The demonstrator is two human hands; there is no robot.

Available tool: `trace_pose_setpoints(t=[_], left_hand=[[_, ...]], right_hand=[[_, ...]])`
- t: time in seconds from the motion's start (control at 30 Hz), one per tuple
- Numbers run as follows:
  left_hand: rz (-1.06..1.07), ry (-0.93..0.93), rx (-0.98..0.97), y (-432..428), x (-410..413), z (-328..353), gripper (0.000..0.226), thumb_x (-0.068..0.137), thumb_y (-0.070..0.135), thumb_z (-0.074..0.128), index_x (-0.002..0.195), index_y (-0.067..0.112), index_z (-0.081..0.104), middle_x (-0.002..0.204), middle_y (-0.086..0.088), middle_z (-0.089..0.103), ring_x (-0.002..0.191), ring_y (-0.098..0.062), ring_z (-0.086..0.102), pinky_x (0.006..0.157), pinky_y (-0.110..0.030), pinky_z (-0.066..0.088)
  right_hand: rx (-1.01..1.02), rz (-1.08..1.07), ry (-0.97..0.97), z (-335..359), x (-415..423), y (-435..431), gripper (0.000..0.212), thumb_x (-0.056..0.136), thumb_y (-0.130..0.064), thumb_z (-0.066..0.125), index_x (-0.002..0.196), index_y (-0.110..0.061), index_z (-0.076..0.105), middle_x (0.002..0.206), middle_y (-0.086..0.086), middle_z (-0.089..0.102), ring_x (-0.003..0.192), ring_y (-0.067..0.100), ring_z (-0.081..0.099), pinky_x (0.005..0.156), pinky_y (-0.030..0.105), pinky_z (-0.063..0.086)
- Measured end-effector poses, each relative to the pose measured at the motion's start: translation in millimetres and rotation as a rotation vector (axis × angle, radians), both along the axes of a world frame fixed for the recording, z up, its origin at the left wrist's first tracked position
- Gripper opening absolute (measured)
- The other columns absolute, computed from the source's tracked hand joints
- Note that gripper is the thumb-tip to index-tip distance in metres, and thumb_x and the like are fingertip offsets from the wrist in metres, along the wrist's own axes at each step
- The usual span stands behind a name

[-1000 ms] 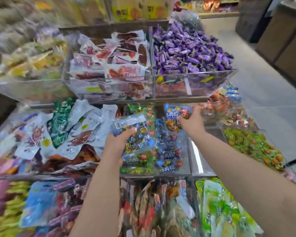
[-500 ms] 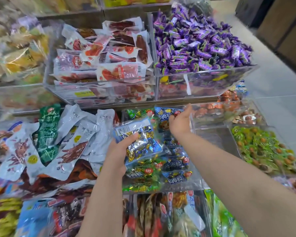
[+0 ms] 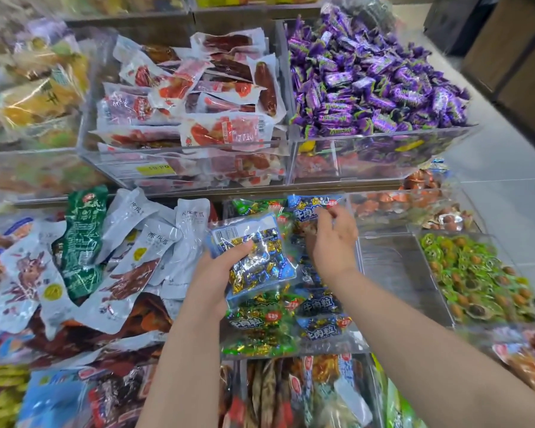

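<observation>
The right fingers [image 3: 332, 213], stretched flat along the packet's far edge half a second ago, now curl and pinch the upper right corner of a blue packet [image 3: 305, 213] at the far end of the clear bin [image 3: 364, 319]. The right hand [image 3: 332, 242] has drawn slightly nearer. The left hand [image 3: 217, 273] keeps its grasp, thumb across the front, on a blue sweet bag [image 3: 260, 261] held tilted just above the bin's near packets, much where it was. The pinched packet reads 牛肉粒 in white, as do the blue and green packets [image 3: 257, 325] lying below; the held bag shows a white barcode label at its far corner. White pouches [image 3: 155, 251] to the left read 虎皮凤爪, and a yellow price tag [image 3: 155, 169] sits on the sausage bin [image 3: 192, 156] above, its figures too blurred to read. The upper shelf's edge [image 3: 260, 191] overhangs just beyond the right fingers. Just right of the right wrist, past the bin wall, a compartment [image 3: 393, 273] shows its bare grey floor, with green-wrapped sweets [image 3: 476, 282] farther right.
</observation>
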State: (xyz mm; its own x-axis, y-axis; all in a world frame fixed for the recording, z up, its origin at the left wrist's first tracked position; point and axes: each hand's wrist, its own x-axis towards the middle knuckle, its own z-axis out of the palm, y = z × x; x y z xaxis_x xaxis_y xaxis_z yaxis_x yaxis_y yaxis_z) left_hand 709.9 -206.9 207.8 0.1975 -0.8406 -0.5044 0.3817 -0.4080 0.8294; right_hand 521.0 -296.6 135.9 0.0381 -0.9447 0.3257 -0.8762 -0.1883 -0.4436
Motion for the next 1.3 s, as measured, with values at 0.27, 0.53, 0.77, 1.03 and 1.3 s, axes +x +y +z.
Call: trace_pose_setpoints(t=[0.27, 0.53, 0.77, 1.03, 1.3], left_hand=[[-0.005, 0.011, 0.012, -6, 1, 0, 0.092, 0.047, 0.036, 0.090, 0.129, 0.020, 0.053, 0.127, -0.006, 0.062, 0.123, -0.031, 0.054, 0.107, -0.054, 0.038], [-0.021, -0.060, -0.002, -12, -5, 5, 0.056, 0.061, 0.038, 0.087, 0.110, 0.031, 0.059, 0.113, 0.010, 0.064, 0.116, -0.016, 0.052, 0.097, -0.037, 0.039], [-0.014, -0.215, -0.022, -24, -36, 7, 0.079, 0.060, 0.038, 0.088, 0.127, 0.019, 0.051, 0.125, 0.003, 0.058, 0.106, -0.017, 0.052, 0.085, -0.035, 0.037], [-0.134, -0.201, -0.023, -16, -50, 18, 0.131, 0.031, 0.073, 0.082, 0.145, 0.025, 0.037, 0.148, 0.002, 0.043, 0.134, -0.023, 0.041, 0.110, -0.052, 0.033], [-0.094, -0.110, 0.022, -9, -52, 17, 0.121, 0.051, 0.056, 0.085, 0.151, 0.023, 0.026, 0.155, 0.000, 0.031, 0.140, -0.025, 0.031, 0.111, -0.051, 0.028]], right_hand=[[0.373, 0.054, -0.092, -4, 3, -22, 0.016, 0.090, -0.017, 0.054, 0.106, -0.018, 0.051, 0.119, 0.010, 0.042, 0.096, 0.030, 0.050, 0.074, 0.029, 0.037], [0.456, 0.089, -0.243, 14, -4, -19, 0.012, 0.091, -0.024, 0.059, 0.096, -0.013, 0.057, 0.092, -0.002, 0.055, 0.080, 0.018, 0.052, 0.068, 0.020, 0.044], [0.853, 0.286, -0.895, 56, -20, 21, 0.051, 0.057, -0.060, 0.074, 0.090, -0.024, 0.059, 0.070, -0.009, 0.055, 0.060, 0.009, 0.051, 0.054, 0.022, 0.040], [0.695, 0.092, -1.053, 62, -50, 27, 0.037, 0.072, -0.023, 0.080, 0.099, -0.020, 0.055, 0.104, 0.005, 0.058, 0.091, 0.020, 0.061, 0.068, 0.025, 0.050], [0.710, 0.312, -0.863, 90, -60, 56, 0.093, 0.068, -0.019, 0.082, 0.126, -0.060, 0.023, 0.141, -0.012, 0.031, 0.132, 0.008, 0.032, 0.103, 0.038, 0.038]])
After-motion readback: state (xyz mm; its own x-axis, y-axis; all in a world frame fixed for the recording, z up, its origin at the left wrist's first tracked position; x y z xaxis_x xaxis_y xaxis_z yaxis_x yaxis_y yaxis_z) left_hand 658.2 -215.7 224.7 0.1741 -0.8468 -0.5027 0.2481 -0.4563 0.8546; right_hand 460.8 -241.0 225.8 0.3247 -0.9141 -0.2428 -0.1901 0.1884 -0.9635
